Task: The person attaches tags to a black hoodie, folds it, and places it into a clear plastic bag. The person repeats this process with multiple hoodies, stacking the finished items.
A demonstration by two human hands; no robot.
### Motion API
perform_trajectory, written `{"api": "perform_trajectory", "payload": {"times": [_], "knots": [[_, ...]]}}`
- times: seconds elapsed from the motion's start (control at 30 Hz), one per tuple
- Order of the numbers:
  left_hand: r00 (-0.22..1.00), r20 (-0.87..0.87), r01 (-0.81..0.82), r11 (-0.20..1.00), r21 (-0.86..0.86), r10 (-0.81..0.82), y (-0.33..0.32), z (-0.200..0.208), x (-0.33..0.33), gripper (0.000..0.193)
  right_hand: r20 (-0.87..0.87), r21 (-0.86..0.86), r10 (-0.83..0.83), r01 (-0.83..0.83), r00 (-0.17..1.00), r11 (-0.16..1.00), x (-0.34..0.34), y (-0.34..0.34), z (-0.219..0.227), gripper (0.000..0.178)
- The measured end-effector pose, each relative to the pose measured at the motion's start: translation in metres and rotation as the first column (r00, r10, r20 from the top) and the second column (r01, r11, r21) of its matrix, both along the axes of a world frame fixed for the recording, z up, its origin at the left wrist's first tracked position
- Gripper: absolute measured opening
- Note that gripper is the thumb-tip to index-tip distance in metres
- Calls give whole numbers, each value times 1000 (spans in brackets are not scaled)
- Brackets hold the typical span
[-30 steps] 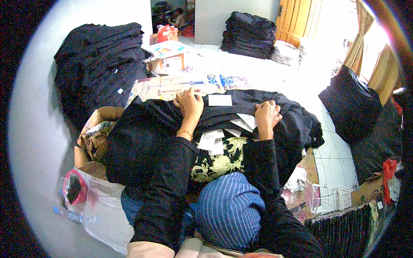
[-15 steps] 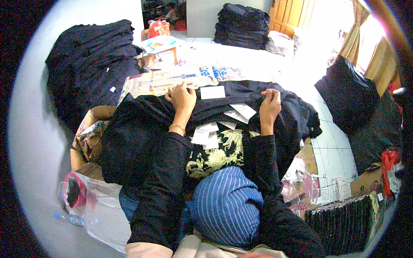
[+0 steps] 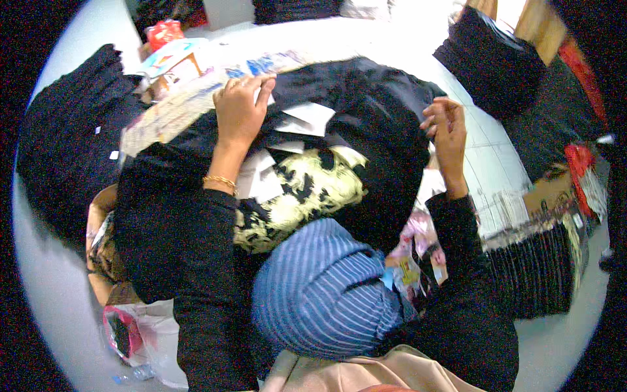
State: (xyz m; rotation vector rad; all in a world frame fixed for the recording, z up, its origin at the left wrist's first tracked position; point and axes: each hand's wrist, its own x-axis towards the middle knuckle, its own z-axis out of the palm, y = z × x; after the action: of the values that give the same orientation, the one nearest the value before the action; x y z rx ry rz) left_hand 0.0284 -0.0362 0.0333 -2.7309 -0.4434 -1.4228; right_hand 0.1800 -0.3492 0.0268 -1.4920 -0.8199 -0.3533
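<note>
Black cloth (image 3: 372, 91), probably a garment, lies across my lap and the low surface ahead, its kind not plain. At its far left edge my left hand (image 3: 240, 114) rests with fingers bent forward and thumb apart, a white card showing beside the thumb. My right hand (image 3: 449, 127) is at the cloth's right edge, fingers curled in on it; blur hides the fingertips. Between my arms, white cards (image 3: 307, 119) lie on the cloth. Nearer me is a black-and-pale-yellow printed panel (image 3: 313, 186), with blue striped fabric (image 3: 320, 287) bunched in front of it.
Tall stacks of black cloth stand at left (image 3: 65, 144) and far right (image 3: 493, 62). A row of folded black pieces (image 3: 532, 271) is at lower right. A cardboard box (image 3: 99, 281) and clear plastic bag (image 3: 160, 326) sit at left. Beyond the cloth is a paint-stained board (image 3: 189, 108).
The view has tilted down and shifted. My hands are wider apart, the right one farther out to the right with the cloth's edge. The white card by my left hand is now mostly covered.
</note>
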Motion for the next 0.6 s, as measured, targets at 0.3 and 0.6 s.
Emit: {"api": "perform_trajectory", "payload": {"times": [0.3, 0.6], "knots": [[983, -158, 48, 962, -267, -93, -57, -9, 55, 38, 257, -644, -616, 607, 745, 466, 53, -170, -27, 25], [995, -100, -48, 977, -206, 28, -53, -24, 62, 32, 154, -975, -664, 4, 731, -222, 49, -350, -218, 26]]}}
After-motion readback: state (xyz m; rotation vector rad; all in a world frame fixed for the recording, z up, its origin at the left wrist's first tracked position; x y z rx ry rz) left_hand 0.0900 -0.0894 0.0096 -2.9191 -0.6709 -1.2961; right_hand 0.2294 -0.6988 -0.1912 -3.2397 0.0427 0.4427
